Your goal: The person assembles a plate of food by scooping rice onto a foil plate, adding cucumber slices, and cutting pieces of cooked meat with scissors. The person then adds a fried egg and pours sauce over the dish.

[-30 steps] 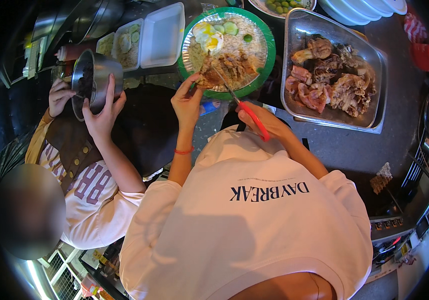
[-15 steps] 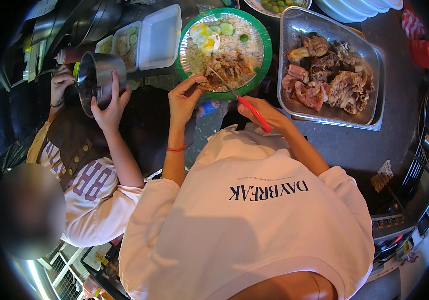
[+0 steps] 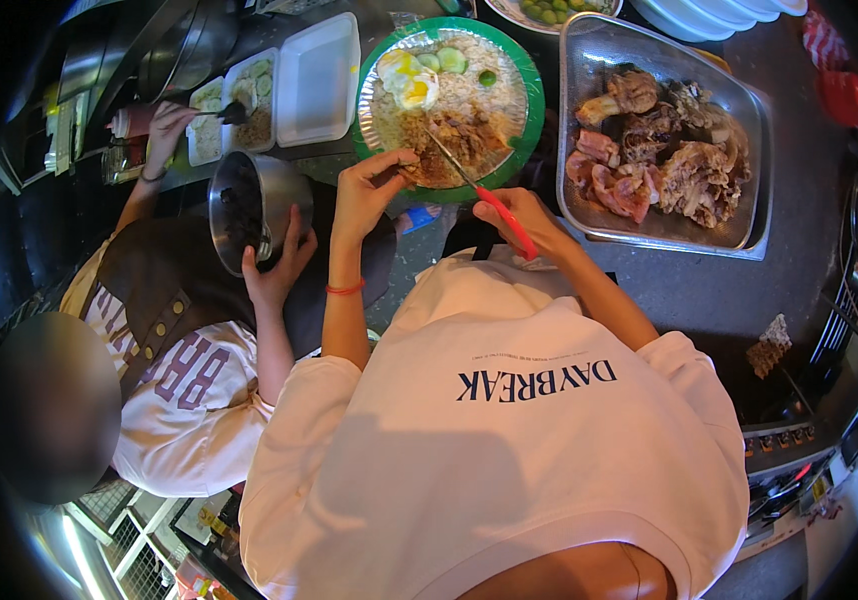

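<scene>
My right hand (image 3: 529, 222) is closed round the red handles of a pair of scissors (image 3: 507, 222). Their metal blades reach over the chopped browned meat (image 3: 474, 142) on a green-rimmed plate (image 3: 535, 105). At the plate's near left edge, my left hand (image 3: 369, 195) is pinched beside the meat; what sits between its fingertips is too small to make out. Rice (image 3: 479, 75) covers much of the plate, with a fried egg (image 3: 411, 85), cucumber slices (image 3: 452, 60) and a small green citrus piece (image 3: 488, 78) on top.
To the right stands a metal tray (image 3: 574, 190) of large meat pieces. On the left, a co-worker holds a metal pot (image 3: 284, 195) and a dark spoon (image 3: 234, 113) over a white foam box (image 3: 263, 72) with food. White containers (image 3: 714, 15) and a bowl of green fruit (image 3: 554, 12) lie beyond.
The scissors and my right hand have shifted slightly; my left hand stays at the plate's edge. The co-worker's pot has moved right and lower, and their other hand now reaches over the foam box.
</scene>
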`<state>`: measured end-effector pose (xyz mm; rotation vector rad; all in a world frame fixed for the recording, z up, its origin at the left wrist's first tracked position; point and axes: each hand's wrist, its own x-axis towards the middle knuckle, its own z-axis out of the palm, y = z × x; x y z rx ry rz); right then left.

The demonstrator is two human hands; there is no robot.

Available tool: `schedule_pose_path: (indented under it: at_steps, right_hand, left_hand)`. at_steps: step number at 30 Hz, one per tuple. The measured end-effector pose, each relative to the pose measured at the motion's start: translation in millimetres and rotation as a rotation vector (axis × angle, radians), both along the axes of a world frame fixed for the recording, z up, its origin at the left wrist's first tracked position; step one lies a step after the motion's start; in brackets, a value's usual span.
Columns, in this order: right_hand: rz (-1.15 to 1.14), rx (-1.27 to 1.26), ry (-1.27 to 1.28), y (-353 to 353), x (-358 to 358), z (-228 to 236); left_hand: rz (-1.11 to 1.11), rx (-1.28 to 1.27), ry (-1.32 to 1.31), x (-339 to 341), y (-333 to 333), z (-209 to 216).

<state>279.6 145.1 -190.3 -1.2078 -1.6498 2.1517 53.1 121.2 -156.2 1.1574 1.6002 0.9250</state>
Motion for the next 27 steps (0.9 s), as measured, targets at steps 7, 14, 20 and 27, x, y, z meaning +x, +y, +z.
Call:
schedule_pose_path:
  at_steps: [7,14,20,27]
  right_hand:
    - [-0.069,-0.037,0.104,13.2,-7.8,9.3]
    - [-0.058,0.024,-0.126,11.8,-4.0,-8.9]
    - [0.097,-0.108,-0.055,11.5,14.5,12.4]
    - [0.155,0.062,-0.026,8.6,9.9,4.8]
  left_hand:
    - [-0.195,-0.126,-0.019,-1.6,11.8,4.6]
    - [-0.073,-0.068,0.021,-5.4,14.8,4.2]
    - [0.048,-0.04,-0.207,-7.8,5.2,-5.8]
    - [-0.089,-0.111,-0.245,-21.2,1.9,-1.3]
